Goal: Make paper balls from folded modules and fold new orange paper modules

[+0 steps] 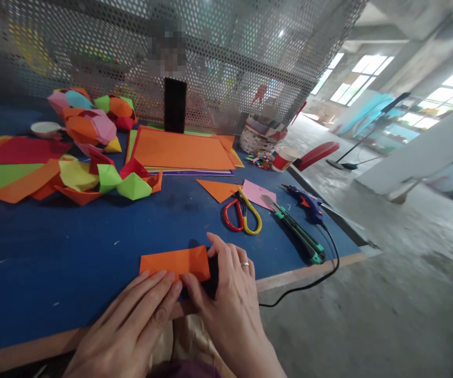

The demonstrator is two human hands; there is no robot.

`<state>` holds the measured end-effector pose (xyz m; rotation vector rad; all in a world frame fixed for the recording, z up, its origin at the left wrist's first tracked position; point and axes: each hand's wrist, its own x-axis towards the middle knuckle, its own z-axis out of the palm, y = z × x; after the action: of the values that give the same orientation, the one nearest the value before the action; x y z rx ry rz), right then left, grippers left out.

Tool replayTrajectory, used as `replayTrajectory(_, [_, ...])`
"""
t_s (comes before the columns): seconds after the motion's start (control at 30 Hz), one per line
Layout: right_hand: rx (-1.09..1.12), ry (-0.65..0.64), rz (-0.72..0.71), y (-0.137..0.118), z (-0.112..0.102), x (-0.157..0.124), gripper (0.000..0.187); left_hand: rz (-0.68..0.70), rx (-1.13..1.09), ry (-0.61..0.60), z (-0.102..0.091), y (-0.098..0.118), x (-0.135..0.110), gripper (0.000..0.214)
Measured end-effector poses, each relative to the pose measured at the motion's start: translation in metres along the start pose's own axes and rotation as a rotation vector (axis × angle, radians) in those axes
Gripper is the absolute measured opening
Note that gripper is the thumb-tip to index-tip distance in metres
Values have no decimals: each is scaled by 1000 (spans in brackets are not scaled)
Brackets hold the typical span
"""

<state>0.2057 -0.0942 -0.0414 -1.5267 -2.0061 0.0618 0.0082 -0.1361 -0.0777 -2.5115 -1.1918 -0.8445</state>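
A folded strip of orange paper (179, 264) lies near the front edge of the blue table. Flat, stretched fingers of my left hand (132, 315) rest along its lower left edge. My right hand (230, 294), with a ring on one finger, grips the strip's right end. Its thumb presses the lower edge while the index finger reaches the upper right corner. Beyond that hand lie scissors (242, 212) with one red and one yellow handle. Farther right are a green and black utility knife (297, 233) and a blue hot glue gun (307, 203).
Orange sheets (182, 152) are stacked at the back, with a black phone (175, 105) upright behind. Folded paper shapes (92, 181) and loose coloured paper (13, 176) fill the left. A paper cup (284, 158) and woven basket (260, 134) stand back right. A cord (308, 286) crosses the table edge.
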Motion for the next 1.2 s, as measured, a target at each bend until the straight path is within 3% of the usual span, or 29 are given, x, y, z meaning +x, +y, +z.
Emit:
replayTrajectory(0.23, [22, -31, 8, 14, -6, -2, 51, -12, -3, -23, -6, -4, -1, 80])
replayTrajectory(0.57, [45, 17, -84, 15, -6, -4, 44, -6, 22, 25, -19, -13, -14, 78])
replayTrajectory(0.67, [98, 74, -200, 13, -5, -6, 46, -12, 64, 53, -14, -7, -14, 72])
replayTrajectory(0.8, [124, 50, -434, 12, -1, -8, 46, 2, 151, 64, -11, -1, -13, 57])
replayTrajectory(0.97, [157, 54, -476, 19, 6, -6, 33, -19, 60, 83, -17, -10, -5, 60])
replayTrajectory(1.07, [164, 153, -576, 31, 6, -4, 29, -11, 5, 48, -24, -18, 0, 55])
replayTrajectory(1.2, [107, 206, -582, 45, 4, -5, 32, 46, 28, 66, -30, -20, 2, 52])
